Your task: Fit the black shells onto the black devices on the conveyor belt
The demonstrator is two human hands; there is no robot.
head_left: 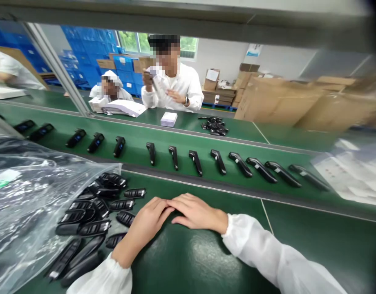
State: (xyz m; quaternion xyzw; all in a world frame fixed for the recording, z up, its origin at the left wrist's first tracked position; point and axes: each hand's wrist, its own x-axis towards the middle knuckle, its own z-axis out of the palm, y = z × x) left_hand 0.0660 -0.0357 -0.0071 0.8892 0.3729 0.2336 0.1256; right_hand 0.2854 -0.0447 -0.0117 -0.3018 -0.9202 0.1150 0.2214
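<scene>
Left hand [149,218]: fingers loosely extended, close together, slightly bent. Right hand [196,212]: much the same, fingertips resting on the left's at centre. I see nothing held in either; beneath the fingers I cannot tell.

Nearest the left hand, from 8 to 10 o'clock: black casings [94,228], loosely heaped on the green bench [175,261], some overlapping. I judge them light, stiff plastic, smooth enough to slide, ribbed faces perhaps grippier. Ends look thin; I would not press there. Best hold, I reckon: long edges at mid-length, thumb opposite fingers, starting with a loose outer piece. Stacked ones may drag neighbours.

Further out at 9: clear plastic bag [28,196], crumpled, its edge beside and partly over the heap. Soft film, likely to snag fingers or the loose cuffs.

Beyond the hands, 10 round to 2: dark rail [175,177], a low edge to clear, then a row of black handheld devices [218,162], spaced apart. Blurred white sheets [344,171] at 2. Far side, 12: small pale stack [168,119] and a co-worker [188,85]. Metal post [57,67] at 11.
</scene>
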